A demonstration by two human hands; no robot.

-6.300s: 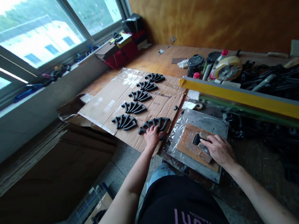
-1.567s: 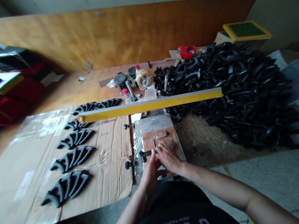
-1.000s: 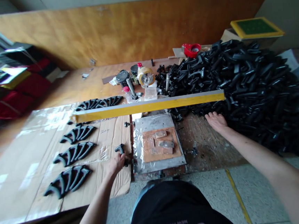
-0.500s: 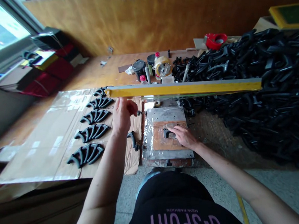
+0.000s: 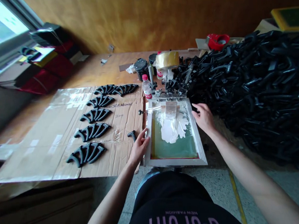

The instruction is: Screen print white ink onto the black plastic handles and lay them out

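A screen-printing frame (image 5: 202,149) lies lowered in front of me, its green mesh (image 5: 172,150) facing up. A patch of white ink (image 5: 170,129) is spread on the mesh, and a clear flat blade (image 5: 171,108) rests at its far end. My left hand (image 5: 140,147) is at the frame's left edge, fingers stretched and holding nothing; I cannot tell whether it touches. By the right edge is my right hand (image 5: 204,118), fingers apart and empty. One black curved handle (image 5: 132,135) lies on the cardboard beside my left hand. What is under the screen is hidden.
Rows of black curved handles (image 5: 92,132) lie on the cardboard sheet (image 5: 45,149). A large heap of black parts (image 5: 258,95) fills the right side. Behind the frame stand a bottle (image 5: 146,88), a dark tub (image 5: 140,68) and a tape roll (image 5: 168,59). A red tape dispenser (image 5: 218,42) sits farther back.
The raised screen frame has swung down flat over the plate and the handle on it. My left hand has dropped toward me; my right hand has left the handle and moved right.
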